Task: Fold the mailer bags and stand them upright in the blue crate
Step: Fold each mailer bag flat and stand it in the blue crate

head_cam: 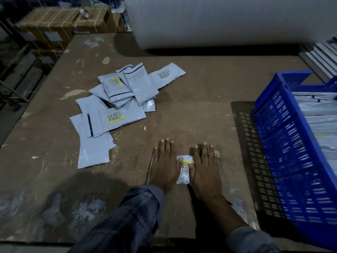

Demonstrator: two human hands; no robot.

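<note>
A grey mailer bag (184, 177) with a barcode label and a yellow stripe lies flat on the brown table near the front edge. My left hand (165, 167) presses flat on its left part and my right hand (205, 170) presses flat on its right part; only a strip of the bag shows between them. A loose pile of several grey mailer bags (116, 105) lies further back on the left. The blue crate (284, 143) stands at the right, with grey mailer bags (321, 125) inside it.
A large white roll (218, 22) stands at the back of the table (191, 106). Strapped cardboard boxes (60, 21) sit beyond the table's far left corner, with metal racking (16, 75) along the left edge. Grey stacked sheets (321, 55) lie behind the crate.
</note>
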